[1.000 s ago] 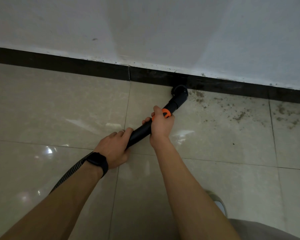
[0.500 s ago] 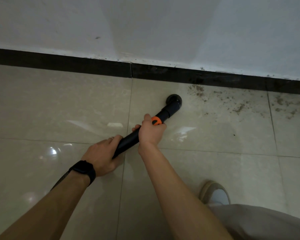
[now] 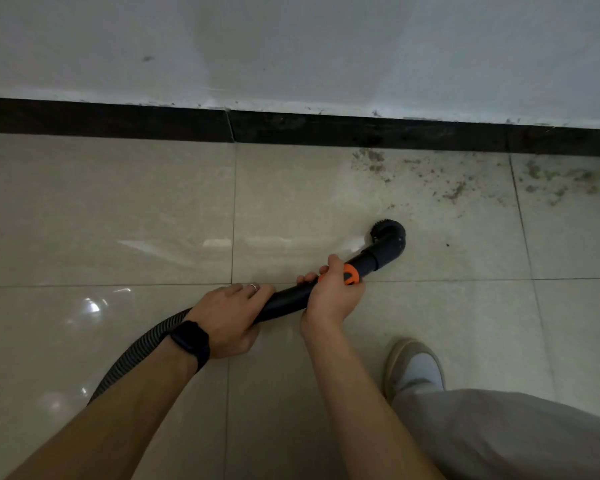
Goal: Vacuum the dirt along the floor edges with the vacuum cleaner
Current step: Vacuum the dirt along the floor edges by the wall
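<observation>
Gripping the black wand [image 3: 288, 301], both hands [image 3: 229, 318] [image 3: 333, 294] hover over glossy beige tiles [image 3: 118, 209], dirt [image 3: 454, 192] near the dark skirting [image 3: 118, 121].

The ribbed hose [image 3: 136, 351] vanishes under the left forearm, and the shoe [image 3: 413, 368] is half covered by the trouser leg [image 3: 516, 434].

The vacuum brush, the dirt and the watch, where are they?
vacuum brush [image 3: 386, 233]: head view, on its round bristled end.
dirt [image 3: 373, 160]: head view, on the dark clump beside the baseboard.
watch [image 3: 190, 337]: head view, on its black face, left wrist.
</observation>
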Demonstrator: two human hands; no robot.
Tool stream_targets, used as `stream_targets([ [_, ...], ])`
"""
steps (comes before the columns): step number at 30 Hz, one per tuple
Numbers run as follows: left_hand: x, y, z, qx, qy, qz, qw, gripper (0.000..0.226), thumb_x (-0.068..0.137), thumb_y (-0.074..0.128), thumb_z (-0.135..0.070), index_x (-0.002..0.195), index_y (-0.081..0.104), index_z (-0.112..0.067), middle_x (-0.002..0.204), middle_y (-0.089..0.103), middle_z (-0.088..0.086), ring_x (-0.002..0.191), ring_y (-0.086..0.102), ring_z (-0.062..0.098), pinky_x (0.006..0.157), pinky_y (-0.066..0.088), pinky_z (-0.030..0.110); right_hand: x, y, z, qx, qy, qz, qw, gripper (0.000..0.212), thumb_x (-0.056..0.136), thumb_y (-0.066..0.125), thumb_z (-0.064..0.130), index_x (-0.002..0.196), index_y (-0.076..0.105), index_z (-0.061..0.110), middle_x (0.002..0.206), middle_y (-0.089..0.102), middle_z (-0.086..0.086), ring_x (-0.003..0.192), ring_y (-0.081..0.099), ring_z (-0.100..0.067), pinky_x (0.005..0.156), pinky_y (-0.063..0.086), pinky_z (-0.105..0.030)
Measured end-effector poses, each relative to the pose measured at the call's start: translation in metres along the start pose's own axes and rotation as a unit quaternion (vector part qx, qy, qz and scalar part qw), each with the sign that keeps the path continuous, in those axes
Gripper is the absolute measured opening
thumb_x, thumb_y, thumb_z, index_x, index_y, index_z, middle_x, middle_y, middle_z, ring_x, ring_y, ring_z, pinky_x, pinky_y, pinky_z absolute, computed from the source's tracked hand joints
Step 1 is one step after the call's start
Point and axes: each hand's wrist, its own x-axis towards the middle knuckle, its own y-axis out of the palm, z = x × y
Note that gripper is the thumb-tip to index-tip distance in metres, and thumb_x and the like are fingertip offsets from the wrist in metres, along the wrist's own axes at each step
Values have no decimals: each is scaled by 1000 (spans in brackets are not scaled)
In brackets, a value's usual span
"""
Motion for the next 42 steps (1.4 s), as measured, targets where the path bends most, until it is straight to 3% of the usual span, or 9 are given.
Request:
stream_targets([
  [7, 21, -4, -5, -11, 0, -2, 1000, 49, 84, 55, -34, 127, 35, -26, 114, 57, -1, 94, 57, 24, 71, 50, 37, 17, 6, 15, 9, -13, 6, 1000, 24, 94, 67, 13, 99, 44, 15, 66, 54, -3, 36, 52, -17, 45, 51, -32],
  [21, 23, -12, 6, -19, -49, -25, 998, 51, 85, 56, -36, 130, 35, -25, 112, 58, -2, 90, 57, 23, 68, 48, 34, 15, 32, 21, -11, 8, 80, 997, 25, 94, 66, 12, 98, 42, 16, 54, 55, 6, 38, 53, -18, 51, 53, -34],
  [31, 23, -16, 13, -25, -83, -50, 995, 50, 84, 59, -36, 128, 38, -25, 106, 59, -2, 85, 57, 22, 64, 46, 32, 13, 50, 21, -37, 8, 118, 992, 26, 95, 65, 14, 108, 43, 16, 51, 56, 10, 38, 55, -16, 53, 54, -34],
  [42, 30, -18, 17, -26, -118, -80, 989, 44, 83, 60, -31, 121, 39, -23, 102, 58, 0, 81, 57, 24, 58, 38, 30, 17, 70, 27, -49, 6, 149, 988, 25, 94, 66, 11, 103, 44, 16, 65, 55, -2, 40, 53, -16, 49, 53, -31],
])
